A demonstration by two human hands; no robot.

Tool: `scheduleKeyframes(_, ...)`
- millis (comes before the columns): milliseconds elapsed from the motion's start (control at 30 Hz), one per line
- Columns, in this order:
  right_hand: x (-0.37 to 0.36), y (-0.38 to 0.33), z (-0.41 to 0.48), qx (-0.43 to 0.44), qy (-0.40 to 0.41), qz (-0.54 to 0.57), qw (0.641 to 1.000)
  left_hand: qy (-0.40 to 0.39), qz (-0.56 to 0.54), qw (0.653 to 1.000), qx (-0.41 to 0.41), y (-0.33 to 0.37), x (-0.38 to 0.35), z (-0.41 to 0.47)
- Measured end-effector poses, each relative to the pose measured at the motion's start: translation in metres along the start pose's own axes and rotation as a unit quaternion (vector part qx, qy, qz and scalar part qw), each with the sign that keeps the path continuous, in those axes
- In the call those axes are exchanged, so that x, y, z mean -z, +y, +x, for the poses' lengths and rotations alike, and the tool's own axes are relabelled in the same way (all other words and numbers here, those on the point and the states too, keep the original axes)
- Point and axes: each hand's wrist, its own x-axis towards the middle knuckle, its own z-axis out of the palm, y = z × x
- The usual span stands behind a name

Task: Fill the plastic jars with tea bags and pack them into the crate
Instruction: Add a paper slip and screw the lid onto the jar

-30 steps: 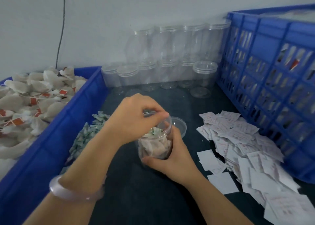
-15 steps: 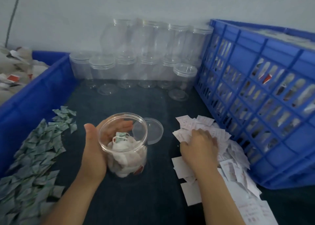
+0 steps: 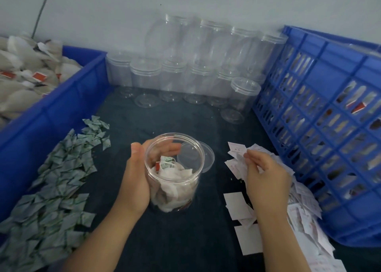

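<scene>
The open jar, part-filled with tea bags, stands mid-mat. The left hand grips it from 9 o'clock, fingers together and curled round its far side. At 3 o'clock the right hand pinches paper slips in bent fingers; the blue crate stands at 2 o'clock.

The left hand and the right hand are shown bare. The left forearm and the right forearm are uncovered as far as visible. A short nail is seen on the left thumb.
</scene>
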Motion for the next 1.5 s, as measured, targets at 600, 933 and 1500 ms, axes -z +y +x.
scheduleKeyframes(600, 0.009, 0.004, 0.004, 0.006, 0.029, 0.065, 0.997, 0.011, -0.001, 1.000, 0.007, 0.001, -0.002, -0.002)
scheduleKeyframes(933, 0.006, -0.047, -0.034, 0.198, 0.023, 0.268, 0.943, 0.030, 0.006, 0.999, 0.017, -0.003, -0.007, -0.004)
scheduleKeyframes(1500, -0.006, -0.055, -0.051, 0.342, -0.034, 0.231, 0.910, 0.030, 0.026, 0.999, 0.000, -0.002, -0.006, -0.005)
